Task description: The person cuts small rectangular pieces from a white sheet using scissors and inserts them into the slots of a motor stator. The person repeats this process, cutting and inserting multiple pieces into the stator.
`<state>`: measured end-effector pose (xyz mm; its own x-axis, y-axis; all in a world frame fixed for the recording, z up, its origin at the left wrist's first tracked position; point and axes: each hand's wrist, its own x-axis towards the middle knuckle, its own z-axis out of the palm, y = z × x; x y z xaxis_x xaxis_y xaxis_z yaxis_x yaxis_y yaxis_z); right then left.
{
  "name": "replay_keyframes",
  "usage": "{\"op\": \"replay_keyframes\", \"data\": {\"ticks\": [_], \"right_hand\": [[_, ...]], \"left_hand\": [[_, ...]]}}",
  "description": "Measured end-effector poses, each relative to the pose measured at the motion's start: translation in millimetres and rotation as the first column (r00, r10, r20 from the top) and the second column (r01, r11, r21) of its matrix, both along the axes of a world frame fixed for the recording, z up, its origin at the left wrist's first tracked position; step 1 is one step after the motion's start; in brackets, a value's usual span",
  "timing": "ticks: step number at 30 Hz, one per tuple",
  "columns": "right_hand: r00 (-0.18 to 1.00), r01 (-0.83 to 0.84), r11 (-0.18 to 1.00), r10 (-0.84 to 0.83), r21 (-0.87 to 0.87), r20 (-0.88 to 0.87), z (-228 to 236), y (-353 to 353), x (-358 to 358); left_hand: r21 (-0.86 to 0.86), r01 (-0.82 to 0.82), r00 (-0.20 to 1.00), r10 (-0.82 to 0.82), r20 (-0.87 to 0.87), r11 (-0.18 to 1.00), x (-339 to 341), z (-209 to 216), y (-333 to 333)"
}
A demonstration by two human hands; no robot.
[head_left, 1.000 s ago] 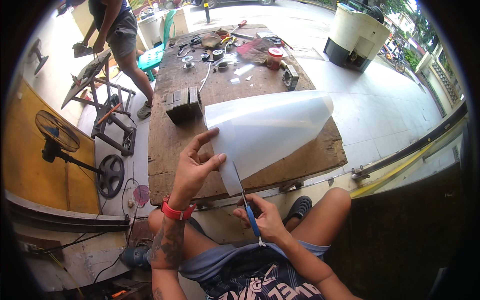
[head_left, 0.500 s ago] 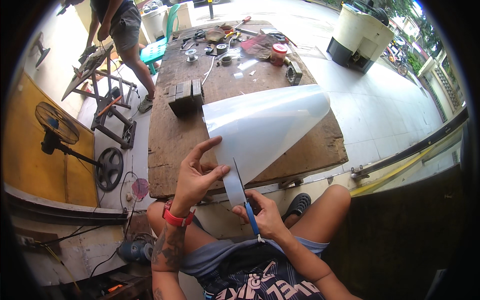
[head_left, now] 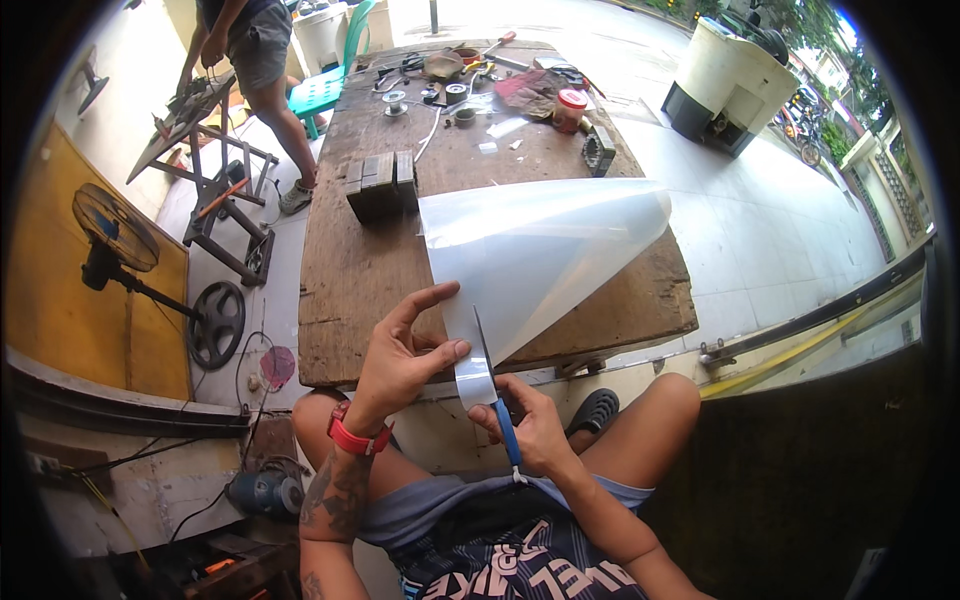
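A large, translucent plastic sheet (head_left: 540,250) curls over the near part of the wooden table, its right end rolled. My left hand (head_left: 405,350), with a red watch on the wrist, pinches the sheet's left edge between thumb and fingers. Blue-handled scissors (head_left: 508,432) are in my right hand (head_left: 528,422), their blades pointing away from me and lying along the sheet. A narrow strip (head_left: 475,380) at the sheet's near left corner bends down beside the blades.
On the wooden table (head_left: 350,290) stand a dark block (head_left: 380,188), a red-lidded jar (head_left: 569,110), a wire spool (head_left: 395,103) and scattered tools. Left are a standing fan (head_left: 115,235) and another person (head_left: 262,80) by a folding stand. A white tub (head_left: 735,80) stands beyond the right side.
The strip beside the blades now curls downward more. My left hand has shifted slightly right along with the sheet, and the whole view has swung a little.
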<state>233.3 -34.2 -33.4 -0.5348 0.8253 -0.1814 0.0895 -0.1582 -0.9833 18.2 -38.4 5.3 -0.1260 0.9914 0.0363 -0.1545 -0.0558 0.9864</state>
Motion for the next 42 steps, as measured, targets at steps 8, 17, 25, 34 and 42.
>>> {"op": "replay_keyframes", "data": {"ticks": [8, 17, 25, 34, 42], "right_hand": [[0.999, -0.043, 0.997, 0.042, -0.062, -0.025, -5, -1, 1], [0.996, -0.079, 0.995, 0.077, 0.058, 0.035, -21, -6, 16], [0.994, -0.076, 0.992, 0.067, 0.102, 0.084, -9, -11, 16], [0.994, -0.068, 0.995, 0.074, -0.078, 0.077, -12, -15, 15], [0.999, -0.025, 0.992, 0.021, 0.125, 0.033, -9, -16, 8]], "left_hand": [[-0.08, 0.021, 0.999, -0.023, -0.024, 0.997, -3, 4, -2], [0.001, -0.039, 0.999, 0.039, 0.007, 0.999, -15, 11, 19], [-0.013, 0.009, 1.0, -0.009, -0.027, 1.0, -5, 5, -4], [-0.048, 0.026, 1.0, -0.026, -0.008, 0.998, -9, 4, -9], [-0.027, 0.037, 0.999, -0.038, -0.01, 0.999, -4, 4, -17]]}}
